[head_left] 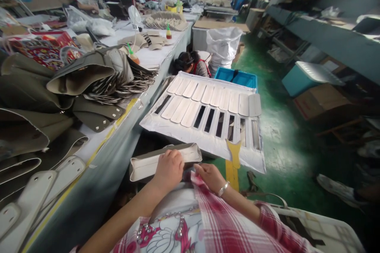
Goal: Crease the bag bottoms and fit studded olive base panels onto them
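Note:
My left hand [170, 168] is closed over the near side of a long pale box-shaped piece [145, 166] with a grey-brown edge, held low in front of my body. At the right end of that piece is my right hand [210, 176], its fingers bent together beside the red plaid cloth [204, 197]; what they hold, if anything, is hidden. Beyond both hands, a white-covered board [160, 126] bears rows of pale rounded strips [190, 114], with dark slots between some of them. A yellow piece [234, 154] hangs over its near edge.
On the left, a long table [118, 136] carries stacked grey-brown pieces [26, 126] and small bottles [168, 31]. A person [190, 63] bends down behind the board. Blue bin [243, 78] and white sack [224, 45] stand beyond; cartons [325, 101] are at right.

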`<state>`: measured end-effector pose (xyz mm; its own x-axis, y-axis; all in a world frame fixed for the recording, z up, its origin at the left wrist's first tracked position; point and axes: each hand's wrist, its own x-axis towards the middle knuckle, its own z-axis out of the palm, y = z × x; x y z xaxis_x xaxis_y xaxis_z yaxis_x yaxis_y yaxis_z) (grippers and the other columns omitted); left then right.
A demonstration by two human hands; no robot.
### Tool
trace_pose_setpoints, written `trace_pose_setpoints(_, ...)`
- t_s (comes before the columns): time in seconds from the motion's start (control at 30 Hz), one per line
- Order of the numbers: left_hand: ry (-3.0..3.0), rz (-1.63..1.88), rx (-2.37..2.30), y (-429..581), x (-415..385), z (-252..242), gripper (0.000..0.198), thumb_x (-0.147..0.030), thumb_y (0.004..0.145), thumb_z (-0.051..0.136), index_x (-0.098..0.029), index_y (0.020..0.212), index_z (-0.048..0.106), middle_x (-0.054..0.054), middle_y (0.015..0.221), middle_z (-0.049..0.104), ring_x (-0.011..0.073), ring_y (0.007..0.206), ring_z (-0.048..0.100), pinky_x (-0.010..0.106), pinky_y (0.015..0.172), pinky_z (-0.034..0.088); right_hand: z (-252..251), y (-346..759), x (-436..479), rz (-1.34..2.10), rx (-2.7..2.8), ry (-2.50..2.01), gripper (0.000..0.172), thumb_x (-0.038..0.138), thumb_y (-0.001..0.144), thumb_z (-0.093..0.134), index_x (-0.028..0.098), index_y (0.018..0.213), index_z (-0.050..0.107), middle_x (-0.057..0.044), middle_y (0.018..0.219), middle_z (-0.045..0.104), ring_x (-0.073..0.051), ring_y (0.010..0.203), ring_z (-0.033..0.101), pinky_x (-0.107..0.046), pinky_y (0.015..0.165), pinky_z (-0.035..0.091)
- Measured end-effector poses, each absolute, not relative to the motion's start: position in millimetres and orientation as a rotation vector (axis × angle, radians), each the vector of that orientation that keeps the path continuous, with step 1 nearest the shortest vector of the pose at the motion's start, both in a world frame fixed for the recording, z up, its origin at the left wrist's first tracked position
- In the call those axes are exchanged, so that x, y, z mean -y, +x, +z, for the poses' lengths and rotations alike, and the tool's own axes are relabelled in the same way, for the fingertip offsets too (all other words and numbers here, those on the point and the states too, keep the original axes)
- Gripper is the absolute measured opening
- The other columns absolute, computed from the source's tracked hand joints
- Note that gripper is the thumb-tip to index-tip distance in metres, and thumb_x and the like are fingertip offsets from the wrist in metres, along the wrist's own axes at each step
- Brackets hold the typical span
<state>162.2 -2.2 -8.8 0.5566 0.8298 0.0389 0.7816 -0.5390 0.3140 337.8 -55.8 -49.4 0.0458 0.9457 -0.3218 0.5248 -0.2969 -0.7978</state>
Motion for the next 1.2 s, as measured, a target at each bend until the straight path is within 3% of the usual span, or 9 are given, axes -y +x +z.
trace_pose_setpoints(0.17,2.533,0.234,-1.329,161.8,1.4,-6.3,0.009,-0.019,0.082,0.047,-0.018,0.076,0.053,0.003,0.088,0.056,0.0214,0.087,0.048,0.035,0.071,0.036,-48.2,321.4,50.5,1.651,0.978,-1.652,0.053,0.059,0.081,0.039,0.014,0.061,0.059,0.004,0.037,0.04,-0.008,0.029,0.033,-0.021,0.034,0.023)
trace_pose_setpoints(0.47,2.489,0.269,-1.324,160.9,-1.4,-4.7,0.008,-0.017,0.081,0.048,-0.019,0.075,0.054,0.004,0.089,0.056,0.0217,0.09,0.048,0.036,0.073,0.035,-37.6,308.2,39.3,1.735,0.596,-1.661,0.048,0.034,0.092,0.034,0.01,0.058,0.057,-0.001,0.038,0.05,-0.007,0.026,0.038,-0.017,0.029,0.022)
trace_pose_setpoints(0.7,2.51,0.267,-1.327,164.5,-6.5,-7.1,0.01,-0.018,0.079,0.048,-0.018,0.072,0.054,0.005,0.087,0.057,0.0231,0.086,0.049,0.036,0.067,0.037,-27.2,293.8,35.8,1.849,0.402,-1.64,0.046,0.029,0.095,0.031,0.01,0.062,0.056,-0.003,0.044,0.055,-0.007,0.025,0.037,-0.017,0.027,0.021)
trace_pose_setpoints(0.87,2.431,0.288,-1.292,153.4,-9.4,-9.2,0.009,-0.014,0.078,0.049,-0.017,0.071,0.054,0.006,0.087,0.058,0.0226,0.088,0.052,0.037,0.075,0.042,-30.2,276.2,33.1,1.844,0.384,-1.56,0.041,0.032,0.095,0.035,0.012,0.063,0.052,-0.002,0.046,0.057,-0.006,0.025,0.038,-0.016,0.027,0.021)
trace_pose_setpoints(0.93,2.347,0.389,-1.175,138.2,-5.4,-10.1,0.009,-0.011,0.075,0.052,-0.017,0.081,0.055,0.005,0.097,0.057,0.02,0.093,0.053,0.035,0.083,0.044,-31.1,273.5,32.7,1.832,0.376,-1.55,0.041,0.032,0.095,0.034,0.011,0.065,0.053,-0.002,0.046,0.057,-0.006,0.025,0.037,-0.016,0.027,0.021)
trace_pose_setpoints(1.03,2.267,0.599,-1.155,108.4,5.0,-11.9,0.033,-0.013,0.074,0.057,-0.018,0.106,0.048,0.007,0.114,0.05,0.0194,0.103,0.05,0.035,0.089,0.044,-31.2,272.3,33.9,1.815,0.352,-1.555,0.041,0.031,0.096,0.033,0.01,0.068,0.055,-0.002,0.047,0.058,-0.006,0.025,0.036,-0.016,0.028,0.022)
trace_pose_setpoints(1.17,2.408,0.592,-1.267,81.2,13.7,-12.3,0.002,-0.019,0.082,0.053,-0.018,0.084,0.052,0.006,0.102,0.054,0.0213,0.097,0.05,0.039,0.086,0.044,-31.5,264.4,35.6,1.799,0.316,-1.54,0.04,0.03,0.096,0.035,0.009,0.069,0.056,-0.003,0.049,0.059,-0.006,0.026,0.038,-0.017,0.028,0.023)
trace_pose_setpoints(1.2,2.448,0.569,-1.277,79.3,14.1,-12.0,0.004,-0.018,0.084,0.051,-0.018,0.08,0.052,0.006,0.099,0.055,0.021,0.094,0.051,0.038,0.085,0.044,-31.9,261.1,35.5,1.795,0.307,-1.532,0.04,0.03,0.095,0.036,0.009,0.068,0.056,-0.004,0.05,0.06,-0.006,0.027,0.039,-0.017,0.028,0.024)
